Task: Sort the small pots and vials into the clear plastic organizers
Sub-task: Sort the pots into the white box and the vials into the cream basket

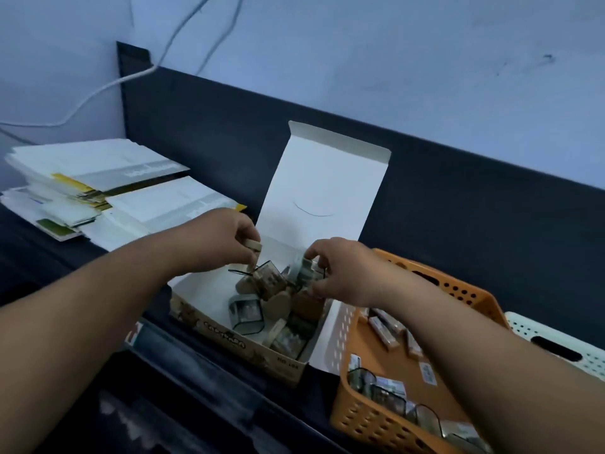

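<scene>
The left hand [226, 239] pinched a small beige block [254, 246]; the right hand [342, 273] pinched a clear pot [302, 268]. Both were over an open cardboard box [229, 329] of loose pots [247, 312] directly beneath them. Under the right forearm sat an orange basket [366, 421] holding more clear containers [376, 386]; stacked papers [98, 178] lay beyond the left hand.

A pale blue-grey wall [393, 44] is seen across the top, dimly and evenly lit. A dark upright panel [458, 198] is set against it, at the back of a dark desk [32, 253]. A white cable [108, 85] is draped down the wall past the panel's left corner, and thin dark wires [176, 31] are hung above it. White papers [98, 165] are piled on the desk at the left.
</scene>
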A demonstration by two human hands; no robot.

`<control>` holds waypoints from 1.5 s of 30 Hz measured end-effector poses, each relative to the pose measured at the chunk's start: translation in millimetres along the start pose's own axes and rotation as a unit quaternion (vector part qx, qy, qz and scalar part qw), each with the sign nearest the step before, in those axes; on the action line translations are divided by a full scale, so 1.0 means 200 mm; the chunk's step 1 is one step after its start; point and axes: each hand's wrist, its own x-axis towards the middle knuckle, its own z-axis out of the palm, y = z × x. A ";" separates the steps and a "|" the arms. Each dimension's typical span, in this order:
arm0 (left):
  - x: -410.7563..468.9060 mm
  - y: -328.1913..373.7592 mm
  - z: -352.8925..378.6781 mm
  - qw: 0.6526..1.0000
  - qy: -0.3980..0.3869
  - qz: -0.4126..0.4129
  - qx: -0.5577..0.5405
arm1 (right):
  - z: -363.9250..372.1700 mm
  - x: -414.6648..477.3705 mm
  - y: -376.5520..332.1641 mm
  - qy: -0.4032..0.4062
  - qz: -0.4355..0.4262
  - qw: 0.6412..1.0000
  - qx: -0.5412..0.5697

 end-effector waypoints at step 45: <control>-0.12 0.77 0.64 0.816 -0.480 0.167 0.274 | 0.13 -0.76 0.43 -0.238 0.096 0.945 0.203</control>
